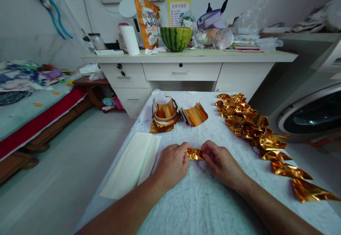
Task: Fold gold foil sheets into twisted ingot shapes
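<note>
A small piece of shiny gold foil is stretched between both hands above the cloth-covered table. My left hand pinches its left end, and my right hand pinches the right end with curled fingers. Beyond the hands lie a curled stack of gold sheets and, just to its right, a separate curved gold sheet. Pale flat paper rests left of my left hand. Several folded gold foil pieces form a long row down the table's right side.
Behind the table stands a white desk with drawers, holding a cut watermelon, an orange pouch and a paper roll. A washing machine is at the right. At the left is a bed.
</note>
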Action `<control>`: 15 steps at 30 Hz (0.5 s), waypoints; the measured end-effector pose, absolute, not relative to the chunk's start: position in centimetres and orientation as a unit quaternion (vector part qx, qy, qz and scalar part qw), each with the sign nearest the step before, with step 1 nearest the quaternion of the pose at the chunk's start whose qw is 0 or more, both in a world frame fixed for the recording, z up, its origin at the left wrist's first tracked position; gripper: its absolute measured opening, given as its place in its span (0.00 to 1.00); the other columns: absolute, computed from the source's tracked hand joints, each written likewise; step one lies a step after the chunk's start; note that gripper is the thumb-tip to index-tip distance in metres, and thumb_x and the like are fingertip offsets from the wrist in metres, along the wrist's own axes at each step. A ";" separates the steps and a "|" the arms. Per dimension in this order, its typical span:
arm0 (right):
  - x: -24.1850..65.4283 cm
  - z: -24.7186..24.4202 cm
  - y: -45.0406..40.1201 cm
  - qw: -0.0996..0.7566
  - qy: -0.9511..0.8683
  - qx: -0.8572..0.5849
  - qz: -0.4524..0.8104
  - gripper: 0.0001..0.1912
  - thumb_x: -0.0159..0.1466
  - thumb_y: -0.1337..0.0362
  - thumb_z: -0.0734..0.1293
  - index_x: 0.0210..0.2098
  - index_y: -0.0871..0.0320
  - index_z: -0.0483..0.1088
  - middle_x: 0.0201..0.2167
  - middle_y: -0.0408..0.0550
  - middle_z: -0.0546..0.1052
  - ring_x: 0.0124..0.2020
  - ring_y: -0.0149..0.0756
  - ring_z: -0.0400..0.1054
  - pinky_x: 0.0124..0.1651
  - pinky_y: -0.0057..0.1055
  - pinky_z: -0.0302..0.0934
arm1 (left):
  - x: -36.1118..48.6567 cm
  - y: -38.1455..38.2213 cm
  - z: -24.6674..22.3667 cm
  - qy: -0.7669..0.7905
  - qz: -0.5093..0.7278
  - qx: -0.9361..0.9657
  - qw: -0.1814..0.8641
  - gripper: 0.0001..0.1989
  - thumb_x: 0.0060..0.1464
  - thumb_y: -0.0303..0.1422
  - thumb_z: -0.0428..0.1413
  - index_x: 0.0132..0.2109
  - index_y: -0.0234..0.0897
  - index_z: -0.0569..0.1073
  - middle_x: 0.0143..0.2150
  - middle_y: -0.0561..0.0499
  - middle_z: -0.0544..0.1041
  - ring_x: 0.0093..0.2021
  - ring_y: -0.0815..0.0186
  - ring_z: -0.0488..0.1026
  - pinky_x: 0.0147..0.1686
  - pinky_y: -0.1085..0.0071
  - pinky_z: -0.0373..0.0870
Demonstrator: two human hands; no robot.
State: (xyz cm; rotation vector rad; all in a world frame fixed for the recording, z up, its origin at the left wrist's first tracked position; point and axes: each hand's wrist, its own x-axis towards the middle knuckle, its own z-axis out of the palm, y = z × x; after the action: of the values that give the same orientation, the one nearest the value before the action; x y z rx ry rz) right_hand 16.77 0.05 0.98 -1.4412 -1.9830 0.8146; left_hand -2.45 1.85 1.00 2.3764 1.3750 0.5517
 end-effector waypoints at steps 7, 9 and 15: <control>16.9 0.9 -0.2 0.276 -0.758 -0.507 0.305 0.11 0.64 0.72 0.58 0.45 0.53 0.58 0.22 0.35 0.67 0.23 0.31 0.63 0.28 0.27 0.50 | -2.4 1.7 1.2 0.488 0.182 0.835 0.176 0.11 0.56 0.24 0.47 0.43 0.39 0.70 0.34 0.50 0.77 0.36 0.61 0.75 0.36 0.68 0.63; 16.9 0.9 -0.2 0.276 -0.761 -0.499 0.309 0.12 0.64 0.72 0.58 0.45 0.53 0.57 0.22 0.34 0.66 0.23 0.30 0.62 0.27 0.26 0.50 | -2.4 1.7 1.2 0.484 0.184 0.835 0.188 0.09 0.58 0.25 0.47 0.42 0.39 0.70 0.34 0.50 0.77 0.37 0.60 0.75 0.37 0.68 0.63; 17.5 1.7 -0.4 0.276 -0.760 -0.467 0.359 0.07 0.67 0.66 0.60 0.45 0.53 0.57 0.22 0.34 0.64 0.21 0.28 0.58 0.24 0.25 0.48 | -2.4 1.8 1.7 0.477 0.199 0.817 0.256 0.09 0.57 0.25 0.47 0.41 0.39 0.69 0.31 0.52 0.76 0.33 0.63 0.73 0.32 0.71 0.60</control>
State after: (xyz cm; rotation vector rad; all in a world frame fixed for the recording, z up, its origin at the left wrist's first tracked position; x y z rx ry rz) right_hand 17.46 -0.39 1.68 -1.2544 -2.0413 0.9656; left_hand -2.41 1.77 1.65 2.2176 1.2958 0.5410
